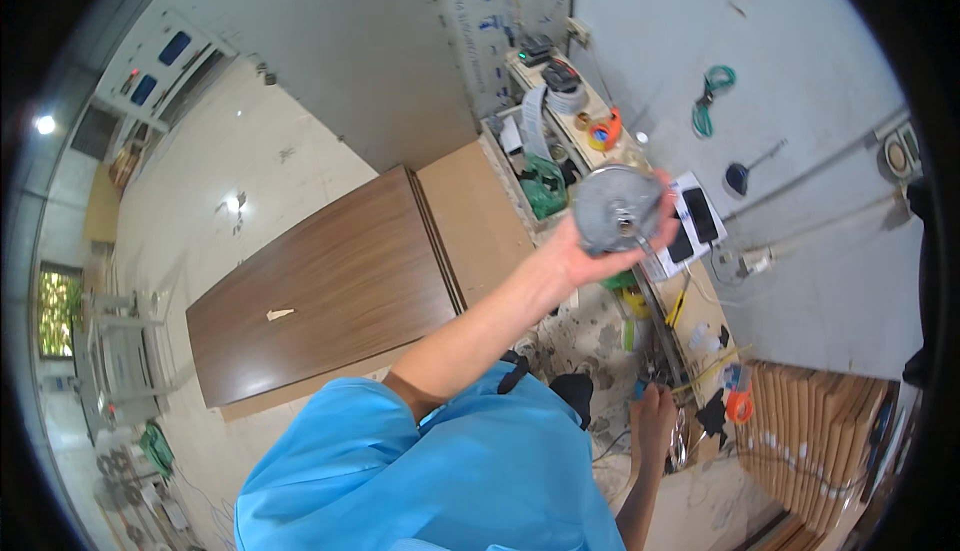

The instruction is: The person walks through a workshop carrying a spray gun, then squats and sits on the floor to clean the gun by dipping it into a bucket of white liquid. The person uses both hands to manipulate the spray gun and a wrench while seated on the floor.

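My left hand is raised in front of me at the upper right, fingers curled around the rim of a grey round disc. The disc has a small metallic centre with a hole, and a short strip sticks out toward my fingers; its exact kind is not clear. Lower down on the right, my right hand reaches to the narrow ledge with its fingers drawn together. Whatever they hold is too small to make out. Metal tools and a black cloth-like piece lie close to it.
Dark brown wood panels lie stacked on cardboard at the left. Along the wall, a ledge carries phones, an orange tape dispenser and an orange tape roll. A tray holds a green bag. Flattened cartons stand at the right.
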### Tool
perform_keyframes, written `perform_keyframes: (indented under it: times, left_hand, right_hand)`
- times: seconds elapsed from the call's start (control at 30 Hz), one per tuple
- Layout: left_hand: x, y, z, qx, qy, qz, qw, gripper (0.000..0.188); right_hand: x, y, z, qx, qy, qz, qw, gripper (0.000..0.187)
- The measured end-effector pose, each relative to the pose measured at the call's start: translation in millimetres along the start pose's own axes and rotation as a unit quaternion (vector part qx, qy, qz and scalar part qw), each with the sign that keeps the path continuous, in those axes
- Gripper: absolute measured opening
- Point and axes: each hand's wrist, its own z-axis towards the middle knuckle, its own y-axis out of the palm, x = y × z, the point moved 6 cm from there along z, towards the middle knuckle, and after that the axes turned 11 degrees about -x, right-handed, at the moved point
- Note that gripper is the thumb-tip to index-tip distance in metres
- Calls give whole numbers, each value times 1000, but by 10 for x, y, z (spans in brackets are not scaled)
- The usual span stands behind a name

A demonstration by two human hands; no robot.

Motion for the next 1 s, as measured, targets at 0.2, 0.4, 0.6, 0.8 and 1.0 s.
perform_keyframes:
  times: [0.2,0.4,0.6,0.8,1.0]
  left_hand:
    - [-395,874,208,-101,-18,-34,994,39]
    - [-626,1311,276,-136,-3,-55,989,39]
    - [-693,1520,191,-177,-36,-46,983,36]
    - [-665,1572,125,-192,-15,-28,981,36]
    - [-611,1560,89,-172,-10,-57,983,37]
  right_hand:
    - [259,314,50,-43,33,41,998,33]
    - [325,323,125,-53,46,8,998,40]
    - [39,275,27,-29,20,-15,999,40]
    - [25,332,2,-51,31,-31,998,41]
    - [112,403,17,-52,23,-40,998,40]
